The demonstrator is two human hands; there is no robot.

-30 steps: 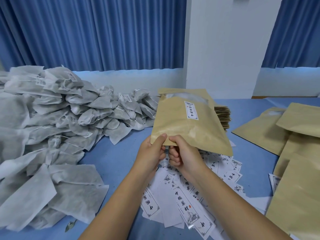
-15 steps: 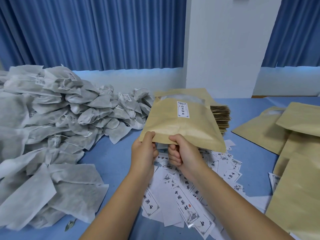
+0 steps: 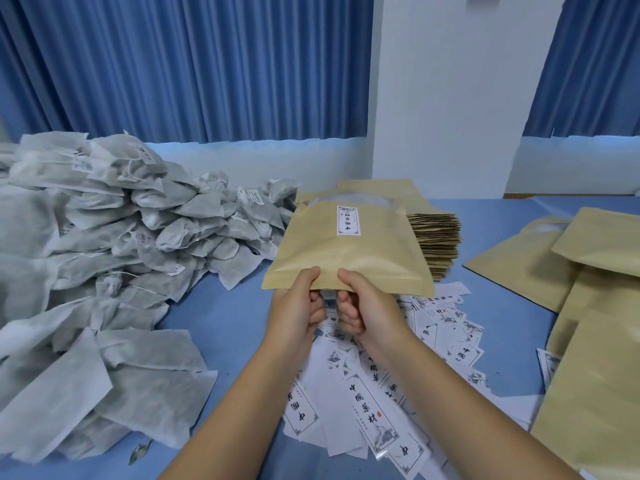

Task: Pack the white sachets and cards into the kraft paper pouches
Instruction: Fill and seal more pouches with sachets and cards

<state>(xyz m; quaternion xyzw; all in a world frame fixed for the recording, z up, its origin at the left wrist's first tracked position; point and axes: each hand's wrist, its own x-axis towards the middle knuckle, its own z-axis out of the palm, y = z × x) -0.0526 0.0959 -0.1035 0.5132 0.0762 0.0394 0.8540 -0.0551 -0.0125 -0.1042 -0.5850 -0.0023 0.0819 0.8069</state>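
Both hands pinch the near edge of a kraft paper pouch (image 3: 346, 258), holding it above the blue counter (image 3: 225, 317): the left hand (image 3: 298, 310) and right hand (image 3: 363, 306) sit side by side, thumbs on top and fingers curled beneath. A white label shows on the pouch face. Printed cards (image 3: 374, 400) lie scattered under the wrists, white sachets (image 3: 121, 237) are heaped at left, a stack of flat pouches (image 3: 436, 244) stands just behind, and more pouches (image 3: 588, 341) lie at right
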